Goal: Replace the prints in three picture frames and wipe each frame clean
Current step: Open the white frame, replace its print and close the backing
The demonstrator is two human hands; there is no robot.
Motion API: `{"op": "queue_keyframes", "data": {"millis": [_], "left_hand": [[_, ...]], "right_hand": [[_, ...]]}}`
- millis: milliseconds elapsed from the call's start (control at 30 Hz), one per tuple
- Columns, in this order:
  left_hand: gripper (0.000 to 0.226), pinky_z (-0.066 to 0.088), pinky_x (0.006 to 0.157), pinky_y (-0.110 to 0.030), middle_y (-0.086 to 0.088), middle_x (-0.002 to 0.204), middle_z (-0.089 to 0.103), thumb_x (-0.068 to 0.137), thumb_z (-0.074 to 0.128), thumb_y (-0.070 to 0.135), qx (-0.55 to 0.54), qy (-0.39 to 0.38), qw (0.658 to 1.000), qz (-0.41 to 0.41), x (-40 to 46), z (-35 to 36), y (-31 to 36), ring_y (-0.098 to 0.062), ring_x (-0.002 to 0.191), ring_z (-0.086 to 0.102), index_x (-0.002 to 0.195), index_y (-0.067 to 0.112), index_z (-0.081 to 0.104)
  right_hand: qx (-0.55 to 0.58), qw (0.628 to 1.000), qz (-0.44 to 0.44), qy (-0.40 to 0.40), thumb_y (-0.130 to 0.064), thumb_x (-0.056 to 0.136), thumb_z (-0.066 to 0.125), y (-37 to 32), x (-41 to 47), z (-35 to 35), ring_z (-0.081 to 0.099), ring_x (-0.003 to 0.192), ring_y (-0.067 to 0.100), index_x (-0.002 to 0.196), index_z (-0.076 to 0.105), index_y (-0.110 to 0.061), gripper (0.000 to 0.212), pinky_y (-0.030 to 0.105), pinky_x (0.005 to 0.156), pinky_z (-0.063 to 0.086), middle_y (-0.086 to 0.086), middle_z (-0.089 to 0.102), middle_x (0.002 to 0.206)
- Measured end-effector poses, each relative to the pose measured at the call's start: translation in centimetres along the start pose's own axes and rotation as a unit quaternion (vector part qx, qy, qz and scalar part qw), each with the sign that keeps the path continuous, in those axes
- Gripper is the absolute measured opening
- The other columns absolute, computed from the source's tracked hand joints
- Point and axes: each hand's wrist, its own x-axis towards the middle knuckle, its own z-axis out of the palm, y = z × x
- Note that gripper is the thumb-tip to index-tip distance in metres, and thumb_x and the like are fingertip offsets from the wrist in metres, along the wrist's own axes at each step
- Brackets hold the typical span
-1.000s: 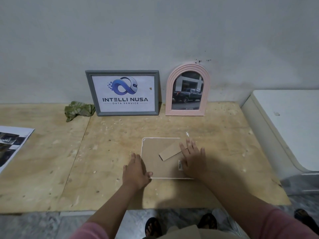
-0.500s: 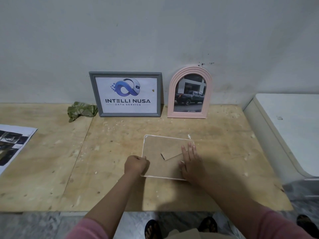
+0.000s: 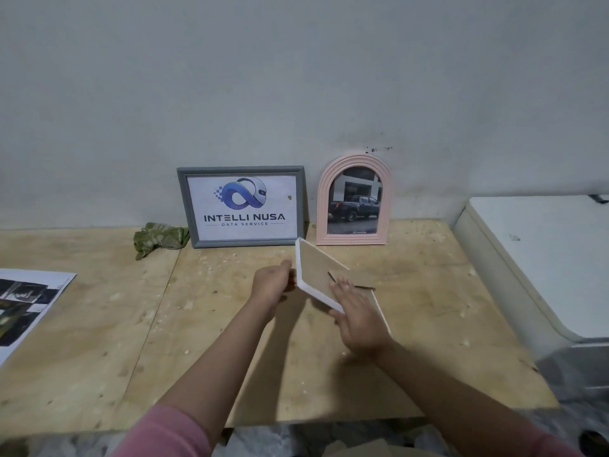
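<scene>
Three frames: two lean on the wall at the back of the desk [image 3: 99, 324], the third is in the hands.
White frame [image 3: 313, 275]: tilted up on edge over the middle of the desk, brown backing facing the camera, its left side raised.
Left hand [image 3: 272, 285]: grips the white frame's left edge, fingers curled round it.
Right hand [image 3: 357, 319]: flat against the lower right of the backing, fingers straight, covering that corner.
Grey frame [image 3: 242, 207]: back centre, "INTELLI NUSA DATA SERVICE" print in it; the white frame's top corner overlaps its bottom right corner in view.
Pink arched frame [image 3: 354, 201]: just right of the grey one, with a dark pickup photo.
Green cloth [image 3: 159, 238]: crumpled, just left of the grey frame.
Printed sheet [image 3: 26, 305]: flat at the desk's left edge, partly cut off.
White appliance [image 3: 543, 258]: right of the desk.
</scene>
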Motion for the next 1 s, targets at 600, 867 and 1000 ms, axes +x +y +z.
{"op": "queue_keyframes", "data": {"millis": [600,867,1000], "left_hand": [[0.073,0.025,0.107,-0.041,-0.002,0.122,0.062,0.097,0.013,0.058,0.081,-0.176,0.981,-0.025,0.1,3.1,1.7,-0.019,0.117,0.053,0.122,0.009,0.06],[0.059,0.056,0.084,-0.042,-0.009,0.087,0.074,0.1,0.027,0.051,-0.004,-0.073,0.997,0.001,-0.8,3.0,0.1,-0.025,0.08,0.07,0.101,0.012,0.07],[0.055,0.049,0.055,-0.017,0.0,0.064,0.07,0.103,0.023,0.039,-0.043,0.017,0.998,0.029,-1.1,1.9,-1.0,-0.005,0.057,0.066,0.095,0.007,0.066]], "right_hand": [[0.539,0.771,0.314,0.132,-0.044,0.099,0.036,5.6,4.4,-9.0,0.063,0.087,0.035,0.113,0.062,-0.008,0.047,0.044,0.082,0.051,0.021,0.066,0.101],[0.626,0.67,0.399,0.0,-0.057,0.091,0.04,6.6,6.4,-5.7,0.063,0.098,0.047,0.108,0.064,-0.006,0.059,0.063,0.089,0.046,0.029,0.065,0.109],[0.63,0.663,0.401,-0.058,-0.055,0.09,0.043,4.9,8.5,-3.6,0.061,0.102,0.049,0.108,0.065,-0.006,0.057,0.067,0.092,0.042,0.03,0.062,0.113]]}}
